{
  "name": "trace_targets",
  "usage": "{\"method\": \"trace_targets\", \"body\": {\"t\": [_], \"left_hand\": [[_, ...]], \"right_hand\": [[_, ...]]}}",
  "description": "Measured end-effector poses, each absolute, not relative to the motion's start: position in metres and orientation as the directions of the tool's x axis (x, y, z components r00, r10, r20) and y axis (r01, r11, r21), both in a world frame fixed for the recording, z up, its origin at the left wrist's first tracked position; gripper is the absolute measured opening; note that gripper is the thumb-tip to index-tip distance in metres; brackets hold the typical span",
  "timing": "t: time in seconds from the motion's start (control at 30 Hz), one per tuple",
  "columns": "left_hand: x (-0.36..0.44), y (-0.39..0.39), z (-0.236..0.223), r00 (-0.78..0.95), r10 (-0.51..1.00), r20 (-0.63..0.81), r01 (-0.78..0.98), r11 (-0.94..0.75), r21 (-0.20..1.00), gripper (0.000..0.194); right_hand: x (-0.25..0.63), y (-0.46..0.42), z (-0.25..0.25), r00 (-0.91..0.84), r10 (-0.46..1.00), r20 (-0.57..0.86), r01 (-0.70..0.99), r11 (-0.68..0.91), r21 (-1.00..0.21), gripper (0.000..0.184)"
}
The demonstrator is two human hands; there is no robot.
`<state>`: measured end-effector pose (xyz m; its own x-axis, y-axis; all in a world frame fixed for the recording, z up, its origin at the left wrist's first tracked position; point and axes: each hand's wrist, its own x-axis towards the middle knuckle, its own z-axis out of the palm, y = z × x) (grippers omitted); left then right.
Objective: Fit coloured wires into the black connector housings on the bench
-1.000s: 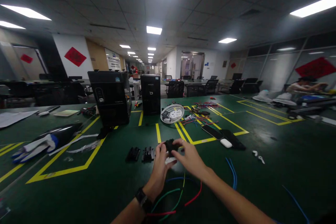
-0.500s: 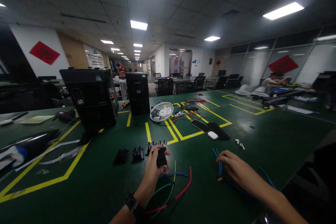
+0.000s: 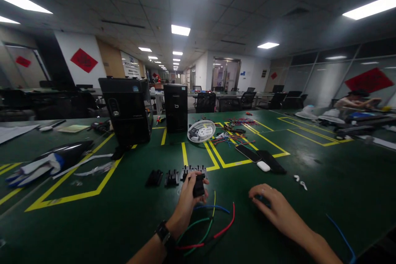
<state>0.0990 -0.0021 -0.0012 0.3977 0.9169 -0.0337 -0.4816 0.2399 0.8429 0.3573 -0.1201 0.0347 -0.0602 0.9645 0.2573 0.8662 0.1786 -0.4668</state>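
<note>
My left hand (image 3: 186, 198), wearing a dark wristwatch, is closed around a black plastic block (image 3: 198, 188). Below it lie a red wire (image 3: 227, 227), a green wire (image 3: 204, 237) with a yellow end and a blue wire (image 3: 216, 207). Farther back sit similar black plastic parts (image 3: 154, 178) in a row, partly behind my left hand. My right hand (image 3: 275, 204) is curled low over the table, its thumb and fingers around blue wires (image 3: 262, 199) that show only in small part. Another length of blue wire (image 3: 343, 233) runs down at the far right.
Two black computer towers (image 3: 126, 111) stand at the back left. A white basket (image 3: 206, 133), bundles of thin wires (image 3: 241, 122), a phone (image 3: 247, 153), a white case (image 3: 263, 166) and white earbuds (image 3: 301, 184) lie on the green table. A person (image 3: 355, 101) sits far right.
The view has turned left. My right hand has closed in over the blue wires, whose ends and brass-coloured tips showed earlier and are now hidden. My left hand keeps the black block.
</note>
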Motion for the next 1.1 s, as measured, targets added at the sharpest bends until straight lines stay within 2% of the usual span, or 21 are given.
{"method": "trace_targets", "body": {"t": [0.2,0.37,0.53,0.7,0.83,1.1], "left_hand": [[0.097,-0.004,0.003,0.382,0.924,0.019,-0.554,0.213,0.805,0.042],[0.098,-0.002,0.001,0.334,0.939,0.086,-0.603,0.143,0.784,0.034],[0.100,-0.002,-0.002,0.331,0.937,0.112,-0.645,0.138,0.752,0.030],[0.103,-0.009,-0.003,0.347,0.928,0.138,-0.640,0.127,0.757,0.028],[0.104,-0.010,-0.004,0.313,0.941,0.131,-0.616,0.096,0.782,0.034],[0.102,-0.012,-0.007,0.303,0.941,0.148,-0.498,0.025,0.867,0.033]], "right_hand": [[0.305,-0.078,0.056,-0.024,0.953,0.301,0.682,0.236,-0.692,0.016],[0.255,-0.046,0.051,-0.050,0.975,0.215,0.323,0.220,-0.921,0.025],[0.231,-0.030,0.035,-0.002,0.988,0.155,0.090,0.155,-0.984,0.037],[0.228,-0.034,0.027,0.117,0.974,0.193,0.047,0.188,-0.981,0.030],[0.229,-0.039,0.026,0.166,0.961,0.220,0.057,0.214,-0.975,0.029],[0.231,-0.041,0.024,0.116,0.943,0.313,0.228,0.281,-0.932,0.026]]}}
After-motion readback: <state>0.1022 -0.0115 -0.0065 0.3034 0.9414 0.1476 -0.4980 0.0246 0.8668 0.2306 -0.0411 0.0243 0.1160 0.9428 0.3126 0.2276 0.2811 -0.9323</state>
